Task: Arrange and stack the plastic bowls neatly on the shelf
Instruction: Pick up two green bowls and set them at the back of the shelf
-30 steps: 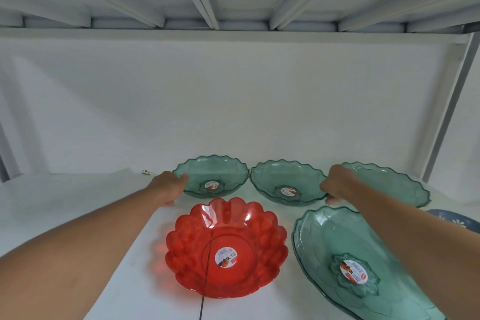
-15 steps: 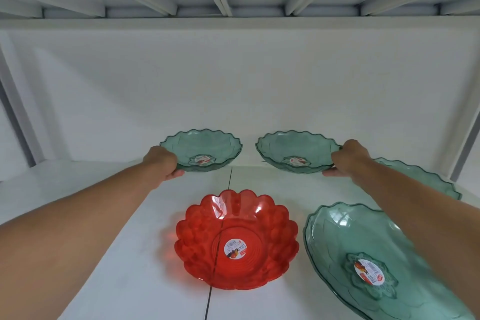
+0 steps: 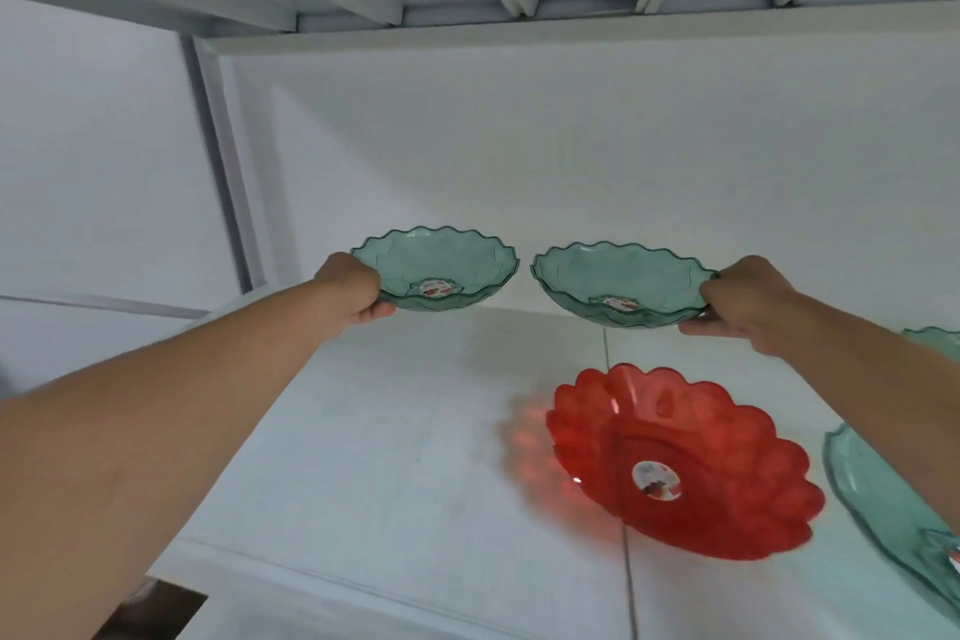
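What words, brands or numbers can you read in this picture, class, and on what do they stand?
No text can be read.
Red bowl: round sticker, print too blurred.
Two held green bowls: stickers and, too small and blurred.

Two bowls held above shelf (image 3: 395, 457), side by side, rims nearly touching: left bowl (image 3: 441, 265) in left hand (image 3: 353, 291), right bowl (image 3: 618, 281) in right hand (image 3: 737, 296). Scalloped bowl (image 3: 691, 463) on shelf, front of right bowl. Large bowl (image 3: 883, 509) at far right edge; another rim (image 3: 935, 340) behind it.
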{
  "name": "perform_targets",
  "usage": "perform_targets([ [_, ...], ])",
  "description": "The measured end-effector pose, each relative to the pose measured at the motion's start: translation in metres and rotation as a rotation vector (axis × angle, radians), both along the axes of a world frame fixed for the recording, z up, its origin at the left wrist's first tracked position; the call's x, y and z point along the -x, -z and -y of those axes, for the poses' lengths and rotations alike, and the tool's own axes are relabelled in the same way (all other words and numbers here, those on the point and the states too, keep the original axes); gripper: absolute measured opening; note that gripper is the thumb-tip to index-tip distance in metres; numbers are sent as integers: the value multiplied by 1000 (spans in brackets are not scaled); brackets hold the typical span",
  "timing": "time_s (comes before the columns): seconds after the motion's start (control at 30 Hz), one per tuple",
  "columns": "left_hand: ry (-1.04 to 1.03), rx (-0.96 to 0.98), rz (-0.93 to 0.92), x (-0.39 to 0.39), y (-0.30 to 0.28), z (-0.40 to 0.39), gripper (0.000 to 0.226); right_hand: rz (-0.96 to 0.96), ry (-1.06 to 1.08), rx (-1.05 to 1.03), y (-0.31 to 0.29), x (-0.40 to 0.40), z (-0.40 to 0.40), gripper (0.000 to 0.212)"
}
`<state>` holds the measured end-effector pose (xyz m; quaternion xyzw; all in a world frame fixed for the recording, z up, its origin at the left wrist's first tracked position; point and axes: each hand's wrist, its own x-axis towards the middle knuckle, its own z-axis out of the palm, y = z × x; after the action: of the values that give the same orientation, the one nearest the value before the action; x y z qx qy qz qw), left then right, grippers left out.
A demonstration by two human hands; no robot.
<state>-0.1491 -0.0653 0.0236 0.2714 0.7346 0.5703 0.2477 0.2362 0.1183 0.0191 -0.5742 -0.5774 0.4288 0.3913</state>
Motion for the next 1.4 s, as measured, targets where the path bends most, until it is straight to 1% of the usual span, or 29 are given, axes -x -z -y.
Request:
perform_targets([
  [0.2,70,-2,6,81,11,17,32,-31,80,6,2,91,31,32],
  [0.33,91,22,-3,130,13,25,28,-17,177,11,5,141,50,31],
  [0.4,86,37,-3,149,12,28,29,7,212,28,7,158,58,35],
  [0.53,58,35,-3,175,8,34,26,-23,245,59,7,180,66,23],
  [0.67,2,26,-6,198,7,46,24,-38,188,55,8,204,63,21],
  [0.8,-24,39,1,229,19,52,26,-120,243,138,19,220,60,17],
  [0.93,-9,68,3,261,40,43,24,-24,233,89,34,241,73,10],
  [1.1,1,123,11,288,72,29,22,14,267,91,65,267,82,10],
  [1.2,24,136,6,298,84,23,21,-6,306,93,79,275,83,12],
  [1.3,51,132,3,306,91,18,23,-20,302,97,86,279,84,23],
  [1.4,69,122,15,311,97,16,27,-30,301,95,89,280,85,28],
])
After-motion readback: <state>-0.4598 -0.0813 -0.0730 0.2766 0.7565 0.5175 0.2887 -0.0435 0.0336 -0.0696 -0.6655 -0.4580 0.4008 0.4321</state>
